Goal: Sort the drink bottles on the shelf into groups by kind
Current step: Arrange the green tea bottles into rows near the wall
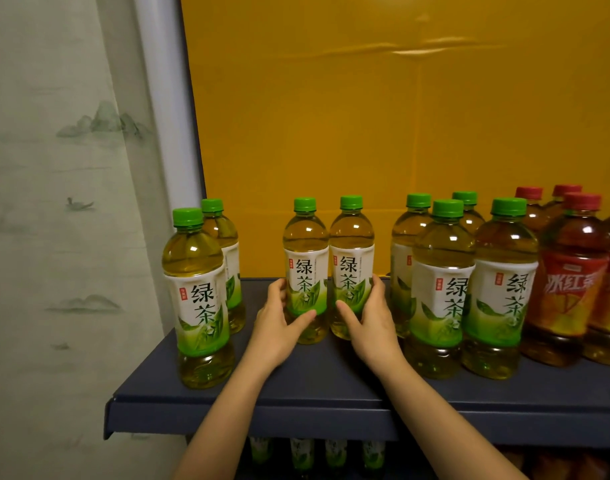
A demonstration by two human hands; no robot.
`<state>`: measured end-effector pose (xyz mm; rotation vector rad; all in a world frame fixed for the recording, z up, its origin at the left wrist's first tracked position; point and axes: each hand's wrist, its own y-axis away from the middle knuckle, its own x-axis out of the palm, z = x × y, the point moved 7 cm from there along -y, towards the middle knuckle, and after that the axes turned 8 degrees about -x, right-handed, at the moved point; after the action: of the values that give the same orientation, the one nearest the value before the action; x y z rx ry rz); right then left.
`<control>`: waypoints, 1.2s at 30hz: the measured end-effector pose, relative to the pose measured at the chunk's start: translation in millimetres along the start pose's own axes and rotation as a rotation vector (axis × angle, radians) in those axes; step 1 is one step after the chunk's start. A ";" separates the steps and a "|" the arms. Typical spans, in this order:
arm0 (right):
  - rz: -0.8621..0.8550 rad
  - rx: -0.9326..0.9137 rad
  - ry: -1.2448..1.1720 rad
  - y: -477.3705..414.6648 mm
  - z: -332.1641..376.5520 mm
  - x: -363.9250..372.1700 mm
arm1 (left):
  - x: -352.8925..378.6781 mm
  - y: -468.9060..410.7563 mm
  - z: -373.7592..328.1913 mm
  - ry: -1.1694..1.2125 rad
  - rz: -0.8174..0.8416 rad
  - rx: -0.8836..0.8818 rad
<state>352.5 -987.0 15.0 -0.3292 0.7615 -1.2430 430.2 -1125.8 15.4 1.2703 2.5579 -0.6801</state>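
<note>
Two green tea bottles stand upright and touching each other near the middle of the dark blue shelf (331, 386), toward its back. The left hand (277, 327) is wrapped around the lower part of the left green tea bottle (305, 268), thumb across the front below the label, fingers behind. The right hand (369, 320) grips the right green tea bottle (352, 265) the same way, thumb on the front and fingers curled round its right side.

At the shelf's left end stands a pair of green tea bottles (198, 296), one at the front edge and one just behind it. To the right of the held pair, apart from it, is a cluster of four green tea bottles (442, 296), two in front and two behind. Just beside that cluster, at the right end, stand red-capped iced black tea bottles (570, 289). A yellow back panel (365, 116) rises behind the shelf. More bottles show dimly on the lower shelf (317, 455). A landscape-printed curtain (54, 202) hangs left.
</note>
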 end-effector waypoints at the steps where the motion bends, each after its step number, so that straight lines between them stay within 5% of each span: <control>1: -0.018 -0.002 0.014 0.5 0.2 -1.5 | 1.4 -1.5 -0.4 0.013 0.014 -0.005; 19: -0.092 0.020 0.047 2.2 5.9 -13.9 | 11.6 9.8 -8.1 -0.088 -0.003 0.089; 24: 0.001 -0.029 0.030 23.1 20.8 -11.3 | -32.2 68.4 -22.9 -0.053 -0.228 0.325; 28: 0.015 -0.113 0.026 49.8 44.7 -3.4 | -85.3 99.7 -17.2 -0.100 -0.564 0.410; 32: 0.039 -0.245 0.004 58.2 77.9 17.6 | -111.7 101.1 3.5 -0.144 -0.819 0.283; 36: 0.207 -0.220 -0.020 37.9 87.2 58.4 | -110.2 69.6 33.9 -0.096 -0.532 -0.005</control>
<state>446.1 -1044.5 34.5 -0.4293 0.8944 -0.9622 551.8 -1182.9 5.7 0.5259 2.8224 -0.7996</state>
